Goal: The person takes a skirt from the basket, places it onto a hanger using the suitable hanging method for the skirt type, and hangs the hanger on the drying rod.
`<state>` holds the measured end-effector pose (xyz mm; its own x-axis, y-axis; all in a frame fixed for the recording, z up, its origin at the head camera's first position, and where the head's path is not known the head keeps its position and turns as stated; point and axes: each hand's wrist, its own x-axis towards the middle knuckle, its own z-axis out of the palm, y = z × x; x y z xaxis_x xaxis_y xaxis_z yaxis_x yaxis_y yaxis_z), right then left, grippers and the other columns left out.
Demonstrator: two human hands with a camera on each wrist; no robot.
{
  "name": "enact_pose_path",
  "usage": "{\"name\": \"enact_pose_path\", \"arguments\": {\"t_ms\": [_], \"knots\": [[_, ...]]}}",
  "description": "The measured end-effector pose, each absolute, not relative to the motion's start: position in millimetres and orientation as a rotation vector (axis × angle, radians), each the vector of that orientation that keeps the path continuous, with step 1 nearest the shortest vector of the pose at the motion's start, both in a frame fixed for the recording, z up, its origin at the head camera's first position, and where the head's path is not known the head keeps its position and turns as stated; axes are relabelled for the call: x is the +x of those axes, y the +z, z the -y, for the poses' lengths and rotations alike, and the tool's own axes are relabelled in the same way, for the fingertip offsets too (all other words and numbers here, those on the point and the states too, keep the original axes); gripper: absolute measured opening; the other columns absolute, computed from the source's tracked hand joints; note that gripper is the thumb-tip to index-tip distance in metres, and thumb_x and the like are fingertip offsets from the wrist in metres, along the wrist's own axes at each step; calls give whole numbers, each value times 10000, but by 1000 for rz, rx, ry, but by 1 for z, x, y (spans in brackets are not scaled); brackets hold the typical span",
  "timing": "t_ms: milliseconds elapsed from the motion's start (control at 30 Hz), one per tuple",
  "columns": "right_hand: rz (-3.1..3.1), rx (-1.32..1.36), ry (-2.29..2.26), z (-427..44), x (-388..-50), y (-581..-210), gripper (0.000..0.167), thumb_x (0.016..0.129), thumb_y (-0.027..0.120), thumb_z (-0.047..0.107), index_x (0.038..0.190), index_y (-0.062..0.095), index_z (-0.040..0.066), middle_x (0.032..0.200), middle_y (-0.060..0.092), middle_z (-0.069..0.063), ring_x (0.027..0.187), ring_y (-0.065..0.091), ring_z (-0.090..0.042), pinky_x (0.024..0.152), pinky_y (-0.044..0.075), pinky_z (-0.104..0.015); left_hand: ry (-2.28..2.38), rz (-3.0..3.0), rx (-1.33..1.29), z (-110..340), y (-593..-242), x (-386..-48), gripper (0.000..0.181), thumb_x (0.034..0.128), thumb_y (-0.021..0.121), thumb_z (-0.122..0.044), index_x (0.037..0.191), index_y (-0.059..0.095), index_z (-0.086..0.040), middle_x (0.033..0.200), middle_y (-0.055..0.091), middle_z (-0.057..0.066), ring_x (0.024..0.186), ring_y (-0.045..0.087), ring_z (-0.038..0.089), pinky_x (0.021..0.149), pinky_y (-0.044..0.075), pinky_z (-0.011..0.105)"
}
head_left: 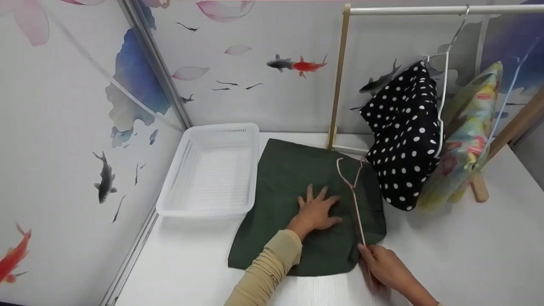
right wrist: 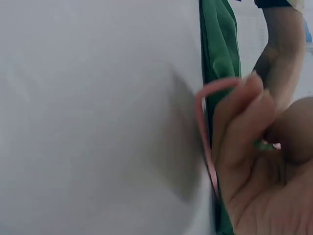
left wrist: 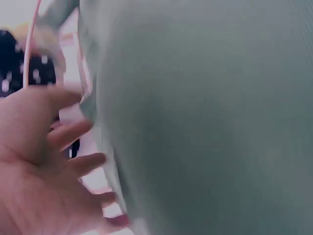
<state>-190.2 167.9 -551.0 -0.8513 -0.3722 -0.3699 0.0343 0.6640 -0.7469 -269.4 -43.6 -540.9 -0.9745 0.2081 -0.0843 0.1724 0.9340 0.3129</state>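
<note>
A dark green cloth lies spread on the white table in the head view. My left hand rests on it, fingers spread apart; in the left wrist view the same cloth fills most of the picture beside the fingers. My right hand grips a pink clothes hanger by one end at the cloth's near right edge. The hanger stands edge-on over the cloth, its hook pointing away from me. In the right wrist view, curled fingers hold the bent pink end.
Left of the cloth stands a white plastic basket. At the right, a rack with a white rail and wooden posts carries a black polka-dot garment and a yellow floral one on hangers. Patterned wall panels border the table.
</note>
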Motion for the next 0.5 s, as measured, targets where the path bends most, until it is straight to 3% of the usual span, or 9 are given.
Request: {"name": "enact_pose_path", "arguments": {"t_ms": [167,300,500], "knots": [[-2597,-130,-811,-154,-181,-540,416,1058,386,303,754,538,63,470,528,-46,382,509,-161,435,400,-314,303,-2901,144,65,-551,-269,843,759,603,-754,1492,323,-447,1614,123,29,1416,-31,495,1007,117,745],[-2680,-191,-803,-143,-182,-532,409,1055,358,255,739,544,72,468,527,-15,413,519,-162,457,402,-327,290,-2940,94,58,-557,-268,861,752,538,-809,1499,296,-455,1614,120,39,1403,9,527,978,136,768],[-2773,-120,-782,-140,-184,-527,354,972,433,189,641,525,106,527,472,-35,450,468,-169,429,354,-322,285,-2962,-16,43,-558,-267,865,755,498,-830,1504,275,-461,1612,120,54,1397,26,537,965,142,778]]}}
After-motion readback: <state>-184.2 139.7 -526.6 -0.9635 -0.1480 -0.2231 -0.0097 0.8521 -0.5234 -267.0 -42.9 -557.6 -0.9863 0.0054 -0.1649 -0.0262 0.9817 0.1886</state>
